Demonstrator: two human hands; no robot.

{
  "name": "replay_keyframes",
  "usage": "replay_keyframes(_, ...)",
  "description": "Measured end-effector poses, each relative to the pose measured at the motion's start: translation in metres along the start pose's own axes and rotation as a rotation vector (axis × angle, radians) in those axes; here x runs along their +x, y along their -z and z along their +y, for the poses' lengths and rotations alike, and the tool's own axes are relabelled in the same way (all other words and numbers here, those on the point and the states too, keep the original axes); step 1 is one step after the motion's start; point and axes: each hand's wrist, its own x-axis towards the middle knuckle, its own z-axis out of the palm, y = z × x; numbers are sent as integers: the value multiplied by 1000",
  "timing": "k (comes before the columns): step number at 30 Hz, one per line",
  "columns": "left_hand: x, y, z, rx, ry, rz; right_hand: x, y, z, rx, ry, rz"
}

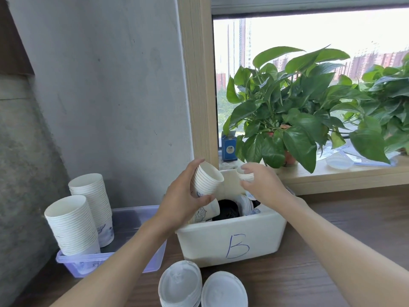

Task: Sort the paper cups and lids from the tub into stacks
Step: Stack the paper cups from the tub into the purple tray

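A white tub marked "B" [232, 238] stands on the wooden table and holds loose paper cups and lids around something black. My left hand [181, 198] grips a nested stack of white paper cups [207, 180], tilted with its mouth toward the upper right, above the tub's left side. My right hand [263, 185] holds a smaller stack of cups [244, 173] just right of it; the two stacks are apart. Two tall cup stacks [73, 224] [93, 196] stand in a clear bin at left. Two stacks of white lids [180, 284] [223, 291] lie in front of the tub.
The clear plastic bin [132, 220] sits against the grey concrete wall. Behind the tub is a wooden window sill [332, 173] with potted green plants [285, 120], a small blue box [229, 149] and clear plastic items [340, 161].
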Motion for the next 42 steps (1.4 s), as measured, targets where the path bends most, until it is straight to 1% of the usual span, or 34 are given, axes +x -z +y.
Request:
replay_keyframes(2,0,0,0,5,-3,-2,2,-2,4,24,-37,-17)
replay_keyframes(4,0,0,0,7,-6,-4,5,-4,7,23,-45,7)
replay_keyframes(6,0,0,-1,10,-9,-4,6,-4,6,44,-27,83)
replay_keyframes(9,1,-1,-2,28,-12,-2,2,1,-1,111,50,188)
replay_keyframes(14,1,-2,-2,81,-8,-33,-9,8,-9,368,159,237)
replay_keyframes(18,2,-3,1,98,-3,-48,-14,11,-12,579,180,267)
replay_keyframes(21,2,-3,2,97,22,-40,-19,11,-21,687,203,285)
replay_keyframes(25,1,-3,5,81,47,-43,-24,3,-32,744,244,175)
replay_keyframes(28,1,-2,6,56,53,-32,-27,2,-37,770,264,139)
replay_keyframes(32,0,-1,8,-14,28,-24,-25,-4,-37,704,276,-11)
replay_keyframes(35,-2,1,11,-49,-1,4,-23,-8,-34,711,216,79)
replay_keyframes(36,-2,1,11,-49,-11,14,-23,-8,-34,701,203,82)
replay_keyframes(39,-3,1,9,-45,-28,36,-20,-10,-31,619,227,-18)
replay_keyframes(42,-2,0,9,-54,-25,67,-19,-10,-33,624,267,-29)
